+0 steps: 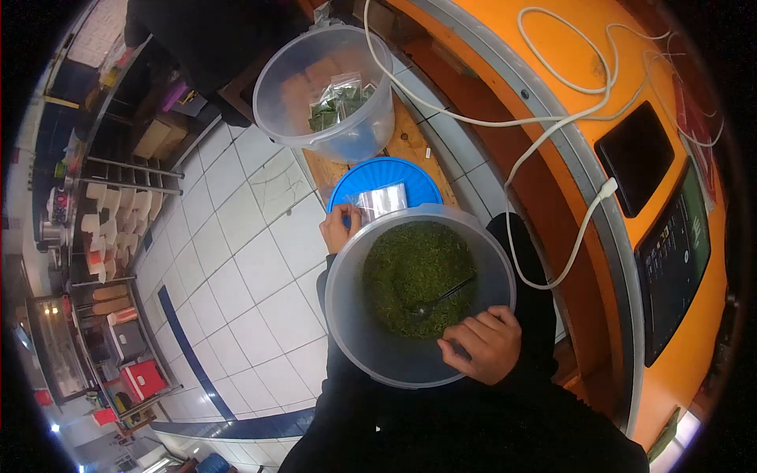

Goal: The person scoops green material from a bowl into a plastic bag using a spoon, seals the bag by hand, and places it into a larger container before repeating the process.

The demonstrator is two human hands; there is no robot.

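A large translucent bucket [344, 315] stands at my lap, with finely chopped dried green herb [418, 252] in it. A dark spoon [441, 298] lies in the herb, its handle pointing up and right. My right hand [485, 344] is over the bucket's near right side, fingers curled; whatever they may hold is hidden. My left hand [339, 228], beyond the far left rim, pinches the edge of a clear plastic bag [364, 206]. Several such flat bags [388, 199] lie on a round blue lid [426, 183].
Behind the lid, a second translucent bucket [272, 98] with small filled bags [339, 106] stands on a wooden bench [404, 130]. On the right, an orange counter [583, 47] carries a phone [635, 158], a tablet [670, 264] and a white cable [544, 150]. A person in dark clothes [205, 39] stands behind.
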